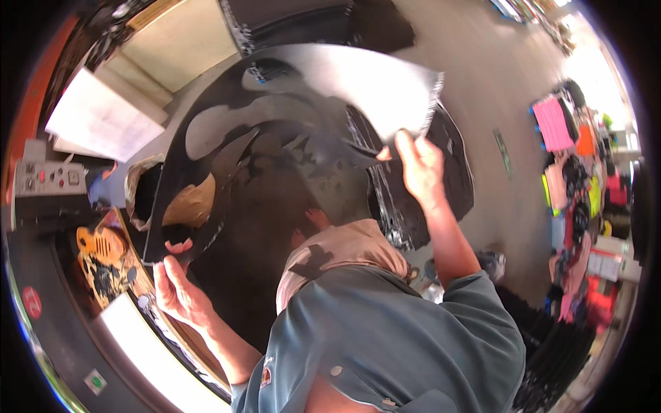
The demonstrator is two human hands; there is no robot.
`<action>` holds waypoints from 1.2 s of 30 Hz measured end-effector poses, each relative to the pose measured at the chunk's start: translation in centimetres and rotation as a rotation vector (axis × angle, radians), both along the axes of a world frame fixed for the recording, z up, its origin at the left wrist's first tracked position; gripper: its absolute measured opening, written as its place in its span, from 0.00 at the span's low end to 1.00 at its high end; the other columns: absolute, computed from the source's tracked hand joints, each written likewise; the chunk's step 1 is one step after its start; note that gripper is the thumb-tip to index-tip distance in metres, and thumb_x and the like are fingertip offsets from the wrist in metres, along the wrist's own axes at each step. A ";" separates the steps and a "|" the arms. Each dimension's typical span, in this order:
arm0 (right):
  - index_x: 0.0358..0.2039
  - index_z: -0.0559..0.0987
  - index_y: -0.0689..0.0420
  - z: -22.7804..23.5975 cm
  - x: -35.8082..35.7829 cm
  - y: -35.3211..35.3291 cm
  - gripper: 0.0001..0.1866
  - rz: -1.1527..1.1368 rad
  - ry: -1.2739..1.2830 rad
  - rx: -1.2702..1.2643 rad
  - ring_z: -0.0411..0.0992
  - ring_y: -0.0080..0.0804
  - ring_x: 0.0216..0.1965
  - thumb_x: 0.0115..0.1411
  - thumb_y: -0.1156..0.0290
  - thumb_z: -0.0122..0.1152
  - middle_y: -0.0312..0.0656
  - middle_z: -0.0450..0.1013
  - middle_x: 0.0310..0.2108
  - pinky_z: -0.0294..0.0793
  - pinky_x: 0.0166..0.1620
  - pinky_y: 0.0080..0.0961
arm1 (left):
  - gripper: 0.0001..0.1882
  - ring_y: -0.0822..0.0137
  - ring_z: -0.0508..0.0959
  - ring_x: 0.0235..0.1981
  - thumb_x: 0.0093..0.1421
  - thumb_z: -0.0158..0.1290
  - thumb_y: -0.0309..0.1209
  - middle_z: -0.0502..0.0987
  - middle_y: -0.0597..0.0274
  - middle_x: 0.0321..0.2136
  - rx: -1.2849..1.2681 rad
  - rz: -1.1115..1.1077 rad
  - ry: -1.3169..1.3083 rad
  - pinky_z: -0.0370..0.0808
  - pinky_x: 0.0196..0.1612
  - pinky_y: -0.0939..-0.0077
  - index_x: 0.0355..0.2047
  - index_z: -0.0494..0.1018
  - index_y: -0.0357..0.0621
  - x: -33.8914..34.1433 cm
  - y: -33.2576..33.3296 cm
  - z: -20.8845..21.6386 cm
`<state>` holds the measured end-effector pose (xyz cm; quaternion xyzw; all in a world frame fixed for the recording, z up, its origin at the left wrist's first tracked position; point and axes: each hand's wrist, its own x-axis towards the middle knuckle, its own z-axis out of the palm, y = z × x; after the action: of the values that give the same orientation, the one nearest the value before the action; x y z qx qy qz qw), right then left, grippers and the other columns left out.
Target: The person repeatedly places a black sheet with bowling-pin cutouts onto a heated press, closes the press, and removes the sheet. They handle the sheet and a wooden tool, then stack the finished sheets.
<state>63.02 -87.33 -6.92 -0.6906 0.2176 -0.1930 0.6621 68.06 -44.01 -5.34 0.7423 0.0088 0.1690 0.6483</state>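
A large, thin black sheet (379, 76) with big rounded cut-outs hangs spread in front of me, bowed into an arch. Light glares off its upper right part, and the floor shows through the holes. My left hand (180, 292) pinches its lower left end between thumb and fingers. At the right end, my right hand (418, 165) is closed on the sheet's edge, with thumb and fingers on either side. Below and behind the right hand lies a bundle of black sheet material (441, 182) with shiny, creased edges.
To the left stand a paper-lined bin (138, 196), a control panel (51, 177) and a machine bed with an orange slotted piece (101, 244). More black sheets (303, 24) lie at the far side. Colourful heaped pieces (554, 127) line the right side.
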 end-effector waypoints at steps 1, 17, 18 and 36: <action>0.40 0.85 0.65 0.8 -1.4 -1.1 0.15 -0.091 -0.071 0.042 0.81 0.24 0.33 0.78 0.65 0.59 0.42 0.85 0.32 0.81 0.44 0.25 | 0.16 0.56 0.88 0.43 0.80 0.49 0.31 0.86 0.47 0.43 -0.060 -0.070 0.030 0.86 0.53 0.61 0.54 0.79 0.29 1.2 -0.9 0.5; 0.35 0.84 0.61 24.7 -14.4 -31.3 0.18 -0.905 -0.199 -0.502 0.68 0.20 0.24 0.75 0.57 0.66 0.34 0.73 0.22 0.64 0.31 0.20 | 0.06 0.56 0.86 0.39 0.72 0.56 0.18 0.85 0.45 0.40 -0.603 -0.903 0.113 0.83 0.51 0.56 0.46 0.81 0.32 10.2 -28.0 7.4; 0.30 0.83 0.58 24.6 -13.8 -34.0 0.20 -0.864 -0.134 -0.556 0.67 0.18 0.23 0.74 0.56 0.67 0.33 0.71 0.21 0.63 0.30 0.20 | 0.07 0.60 0.86 0.41 0.72 0.57 0.19 0.86 0.50 0.40 -0.561 -0.939 0.124 0.81 0.54 0.61 0.47 0.82 0.33 10.8 -30.6 6.4; 0.35 0.80 0.62 -23.1 -4.2 -47.4 0.18 0.026 0.722 -0.738 0.77 0.46 0.35 0.75 0.60 0.53 0.52 0.78 0.31 0.74 0.41 0.45 | 0.20 0.59 0.87 0.41 0.71 0.57 0.46 0.87 0.47 0.40 0.648 -0.832 0.626 0.81 0.47 0.62 0.54 0.84 0.48 15.0 -41.6 -32.2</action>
<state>58.81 -134.78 -30.05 -0.9036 0.3411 0.0021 0.2593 83.08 -85.58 -37.51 0.8572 -0.1439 -0.3303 0.3680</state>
